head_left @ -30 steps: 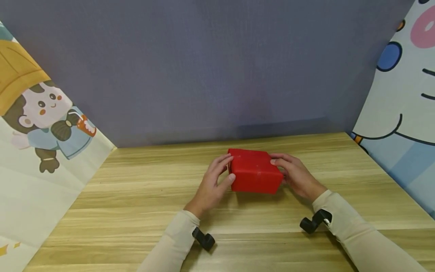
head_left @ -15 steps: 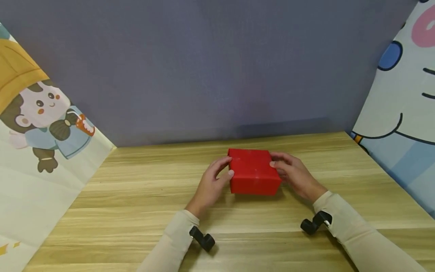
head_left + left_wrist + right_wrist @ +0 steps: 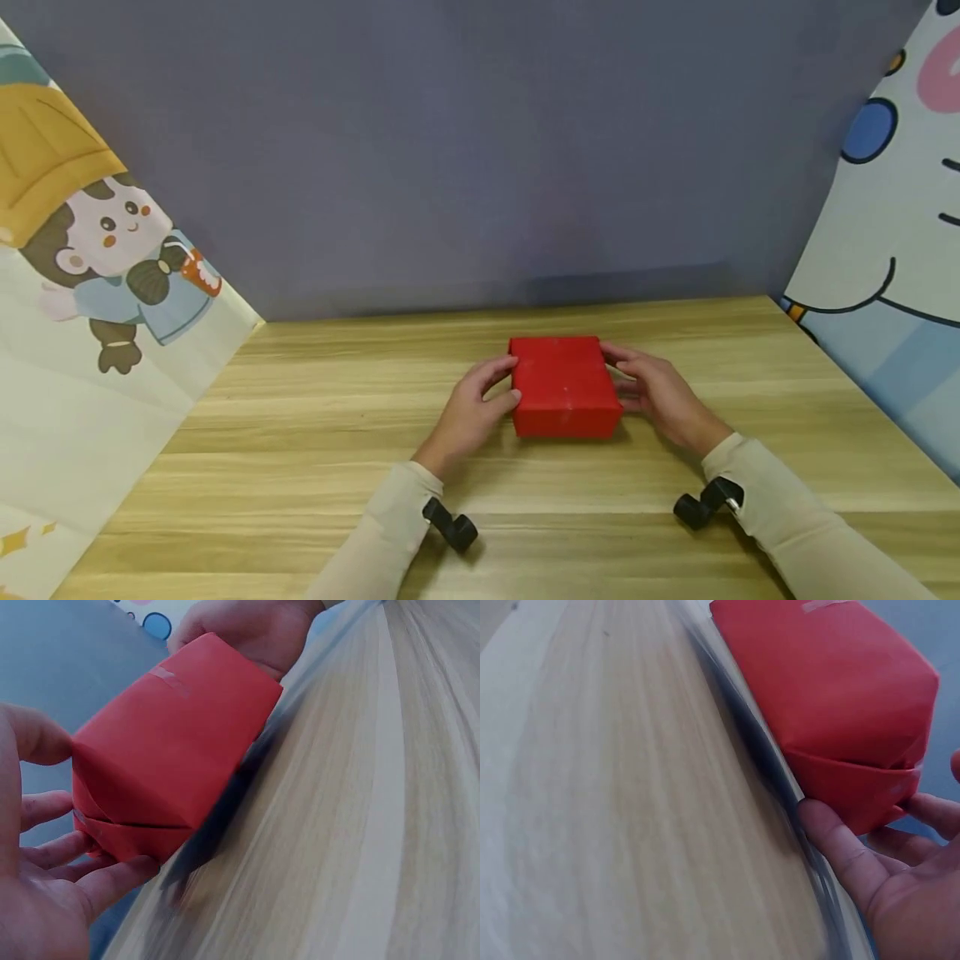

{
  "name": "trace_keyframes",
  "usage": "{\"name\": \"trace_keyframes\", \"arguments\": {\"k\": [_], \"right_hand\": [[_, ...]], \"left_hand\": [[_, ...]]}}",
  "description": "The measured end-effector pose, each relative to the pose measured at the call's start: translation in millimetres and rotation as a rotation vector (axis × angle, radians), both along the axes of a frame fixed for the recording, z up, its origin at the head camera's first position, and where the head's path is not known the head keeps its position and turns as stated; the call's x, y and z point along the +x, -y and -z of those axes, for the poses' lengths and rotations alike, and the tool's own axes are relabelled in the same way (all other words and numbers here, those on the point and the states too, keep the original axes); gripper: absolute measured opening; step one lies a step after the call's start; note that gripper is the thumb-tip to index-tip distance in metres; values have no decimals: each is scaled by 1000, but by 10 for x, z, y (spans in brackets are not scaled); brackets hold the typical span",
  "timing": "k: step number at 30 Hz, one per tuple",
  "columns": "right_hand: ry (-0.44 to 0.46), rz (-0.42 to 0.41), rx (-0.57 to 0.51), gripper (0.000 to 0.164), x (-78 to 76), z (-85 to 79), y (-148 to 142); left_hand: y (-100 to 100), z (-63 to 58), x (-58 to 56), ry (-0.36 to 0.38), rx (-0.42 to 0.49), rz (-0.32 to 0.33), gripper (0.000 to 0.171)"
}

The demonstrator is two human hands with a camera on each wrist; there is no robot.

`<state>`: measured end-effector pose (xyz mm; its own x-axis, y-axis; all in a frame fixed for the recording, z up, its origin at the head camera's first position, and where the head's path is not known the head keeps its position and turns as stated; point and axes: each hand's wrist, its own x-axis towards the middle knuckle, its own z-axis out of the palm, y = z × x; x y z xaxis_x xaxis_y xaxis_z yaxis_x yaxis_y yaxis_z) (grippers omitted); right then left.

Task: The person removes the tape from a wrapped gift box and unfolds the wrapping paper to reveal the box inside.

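A red paper-wrapped box (image 3: 564, 377) is between my two hands near the middle of the wooden table. My left hand (image 3: 467, 417) holds its left end, thumb on the upper edge and fingers against the folded end flap (image 3: 135, 836) and lower edge. At the opposite end is my right hand (image 3: 667, 398). In the right wrist view, that hand's fingertips (image 3: 821, 817) touch the folded end near the bottom, while the thumb (image 3: 956, 765) stands off the wrapping. A dark shadow lies along the box's lower edge in both wrist views.
The wooden table (image 3: 315, 467) reaches to a grey backdrop (image 3: 420, 167). A cartoon-printed panel (image 3: 112, 250) borders the left side, another printed panel (image 3: 885, 233) the right. Each sleeve carries a black wrist mount (image 3: 450, 527).
The box has levelled from a slight tilt and turned squarer to the table. My right thumb has come off its top edge. The left hand keeps its hold.
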<state>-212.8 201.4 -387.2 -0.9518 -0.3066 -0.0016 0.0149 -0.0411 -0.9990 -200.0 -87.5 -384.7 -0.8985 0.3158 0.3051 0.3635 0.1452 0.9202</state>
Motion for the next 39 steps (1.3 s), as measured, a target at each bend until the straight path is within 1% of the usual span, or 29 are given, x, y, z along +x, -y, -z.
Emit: {"name": "trace_keyframes", "arguments": {"k": [5, 8, 13, 20, 27, 28, 30, 31, 34, 35, 38, 39], "right_hand": [[-12, -21, 12, 56, 9, 14, -1], [-22, -20, 19, 55, 2, 11, 3], [-34, 14, 52, 56, -3, -1, 16], [-81, 35, 153, 58, 15, -8, 18], [-122, 35, 167, 59, 11, 8, 12], [-129, 34, 167, 59, 7, 14, 13], [-145, 33, 171, 58, -3, 28, 13], [-152, 34, 180, 58, -10, 38, 12], [-161, 41, 200, 57, -25, 56, 5], [-162, 45, 210, 57, -29, 60, 1], [-161, 53, 226, 57, -30, 65, -9], [-162, 53, 228, 57, -30, 66, -11]], "left_hand": [[4, 42, -7, 12, -21, -6, 47], [3, 46, -20, 11, -31, -7, 48], [-11, 52, -26, -8, -51, -20, 48], [-16, 93, -41, -4, -61, -4, 49], [-22, 107, -36, -4, -66, -8, 50], [-23, 105, -36, -3, -66, -8, 50], [-33, 22, 21, -4, -65, -7, 50], [-37, -1, 34, -5, -66, -7, 50], [-40, 5, 26, -6, -69, -3, 50], [-39, 11, 21, -8, -69, -2, 49], [-27, 137, -61, -11, -70, 3, 49], [-27, 141, -66, -12, -73, 3, 49]]}}
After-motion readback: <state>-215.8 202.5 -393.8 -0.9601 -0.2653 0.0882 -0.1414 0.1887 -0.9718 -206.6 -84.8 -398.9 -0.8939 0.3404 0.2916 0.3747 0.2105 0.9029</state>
